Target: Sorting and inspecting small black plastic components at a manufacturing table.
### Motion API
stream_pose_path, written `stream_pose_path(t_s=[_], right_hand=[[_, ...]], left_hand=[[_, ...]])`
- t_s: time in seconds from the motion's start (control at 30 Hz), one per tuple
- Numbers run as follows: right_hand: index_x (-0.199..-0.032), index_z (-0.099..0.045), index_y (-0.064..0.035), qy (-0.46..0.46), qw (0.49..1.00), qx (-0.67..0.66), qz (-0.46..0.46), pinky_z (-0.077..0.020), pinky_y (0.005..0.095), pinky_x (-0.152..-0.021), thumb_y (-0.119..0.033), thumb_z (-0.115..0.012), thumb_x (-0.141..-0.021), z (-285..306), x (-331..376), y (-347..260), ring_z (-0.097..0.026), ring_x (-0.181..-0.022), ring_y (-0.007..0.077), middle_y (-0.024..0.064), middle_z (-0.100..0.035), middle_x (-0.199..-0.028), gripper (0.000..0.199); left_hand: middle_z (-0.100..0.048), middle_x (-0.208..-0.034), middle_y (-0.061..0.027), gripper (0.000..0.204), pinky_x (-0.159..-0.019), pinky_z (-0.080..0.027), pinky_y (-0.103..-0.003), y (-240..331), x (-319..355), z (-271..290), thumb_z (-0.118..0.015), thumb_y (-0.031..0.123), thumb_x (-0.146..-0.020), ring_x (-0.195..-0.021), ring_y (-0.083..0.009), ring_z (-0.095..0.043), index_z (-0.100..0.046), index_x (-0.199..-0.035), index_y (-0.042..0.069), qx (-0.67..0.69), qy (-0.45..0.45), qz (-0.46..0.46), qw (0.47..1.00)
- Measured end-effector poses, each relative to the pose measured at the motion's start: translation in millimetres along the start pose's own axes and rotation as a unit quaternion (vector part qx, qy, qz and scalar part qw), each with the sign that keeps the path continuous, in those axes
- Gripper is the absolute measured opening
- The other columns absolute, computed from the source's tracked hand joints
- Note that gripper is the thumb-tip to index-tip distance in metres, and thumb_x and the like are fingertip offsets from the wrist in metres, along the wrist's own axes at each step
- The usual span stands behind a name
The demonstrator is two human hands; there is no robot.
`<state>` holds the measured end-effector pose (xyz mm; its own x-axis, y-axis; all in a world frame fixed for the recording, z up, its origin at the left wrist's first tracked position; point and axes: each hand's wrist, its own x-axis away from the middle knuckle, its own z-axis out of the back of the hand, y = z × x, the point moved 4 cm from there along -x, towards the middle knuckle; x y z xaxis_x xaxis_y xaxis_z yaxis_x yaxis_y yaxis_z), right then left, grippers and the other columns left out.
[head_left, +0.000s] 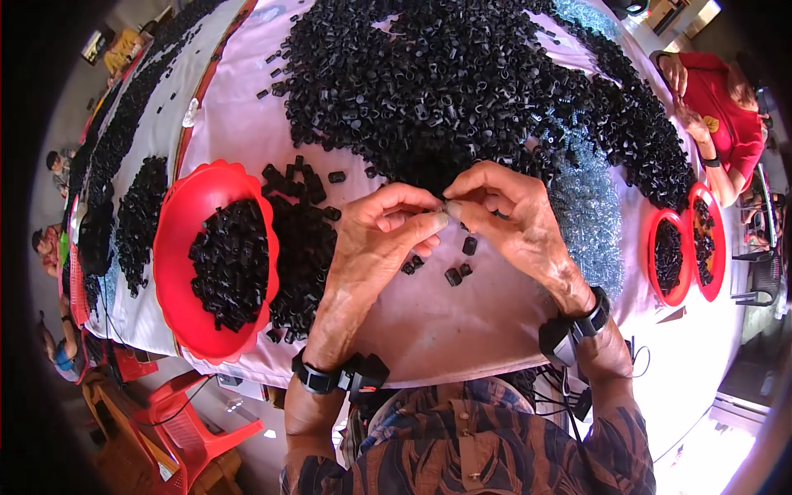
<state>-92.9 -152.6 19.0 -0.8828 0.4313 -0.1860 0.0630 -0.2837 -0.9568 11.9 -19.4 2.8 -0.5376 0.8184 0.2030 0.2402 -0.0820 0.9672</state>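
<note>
Over the pale pink cloth (pixel 412 330), my left hand (pixel 384 227) and my right hand (pixel 511 216) meet fingertip to fingertip. Thumb and forefinger of each are pinched together around something dark and tiny, mostly hidden by the fingers. Just below them lie a few loose small black plastic parts (pixel 454 276). A large heap of black plastic parts (pixel 445 91) spreads beyond my hands. Beside my left forearm is a smaller pile (pixel 301 239) of black pieces. Left of it a red scalloped bowl (pixel 175 247) holds many more.
Small clear, bluish pieces (pixel 590 223) lie in a band right of my right hand. Farther right stand a red bowl (pixel 658 285) and a red tray (pixel 719 272) with parts. A person in red (pixel 726 115) works at the right edge. A red chair (pixel 186 421) is at lower left.
</note>
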Motion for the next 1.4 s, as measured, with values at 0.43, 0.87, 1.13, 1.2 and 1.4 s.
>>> stream_pose_path(t_s=[0.43,0.87,1.13,1.2,1.4], right_hand=[[-0.093,-0.064,0.0023,0.0,0.997,-0.077,-0.001,-0.0467,0.0214,-0.06,0.006,-0.064,-0.084,-3,1,-1,-0.058,-0.072,0.0053,0.0037,-0.065,-0.083,0.01],[-0.091,-0.063,0.0044,-0.026,0.99,-0.118,-0.071,-0.0459,0.0216,-0.058,0.001,-0.063,-0.088,-5,3,6,-0.056,-0.069,0.0049,0.0033,-0.064,-0.08,0.004],[-0.093,-0.064,0.0043,-0.027,0.989,-0.135,-0.056,-0.0478,0.0218,-0.06,0.0,-0.066,-0.086,-4,5,11,-0.058,-0.071,0.0061,0.0039,-0.065,-0.083,0.009],[-0.092,-0.065,0.0041,-0.02,0.989,-0.136,-0.062,-0.0482,0.0217,-0.06,-0.002,-0.068,-0.085,-6,4,10,-0.058,-0.069,0.0065,0.0045,-0.066,-0.082,0.01],[-0.09,-0.065,0.0036,-0.023,0.987,-0.13,-0.092,-0.048,0.0213,-0.059,-0.003,-0.067,-0.086,-4,3,10,-0.059,-0.068,0.0076,0.0047,-0.065,-0.079,0.008]], left_hand=[[-0.068,-0.081,-0.003,0.012,-0.058,-0.051,-0.02,-1,3,-1,-0.067,0.01,-0.09,-0.068,-0.0076,-0.063,-0.068,-0.099,0.002,-0.022,0.015,0.003,1.0],[-0.067,-0.076,-0.0018,0.01,-0.058,-0.05,-0.019,-2,3,-1,-0.068,0.006,-0.088,-0.066,-0.0058,-0.062,-0.067,-0.097,0.001,-0.019,0.017,-0.027,0.999],[-0.067,-0.078,-0.002,0.011,-0.058,-0.05,-0.018,-2,2,-1,-0.067,0.005,-0.087,-0.066,-0.0056,-0.061,-0.066,-0.097,0.001,-0.039,0.034,-0.004,0.999],[-0.067,-0.078,-0.0021,0.011,-0.057,-0.05,-0.018,-3,2,1,-0.067,0.005,-0.087,-0.065,-0.0058,-0.062,-0.066,-0.097,0.0,-0.045,0.035,-0.005,0.998],[-0.066,-0.079,-0.0021,0.01,-0.056,-0.05,-0.018,-2,3,-3,-0.068,0.005,-0.087,-0.065,-0.0061,-0.062,-0.066,-0.096,0.0,-0.041,0.036,-0.006,0.999]])
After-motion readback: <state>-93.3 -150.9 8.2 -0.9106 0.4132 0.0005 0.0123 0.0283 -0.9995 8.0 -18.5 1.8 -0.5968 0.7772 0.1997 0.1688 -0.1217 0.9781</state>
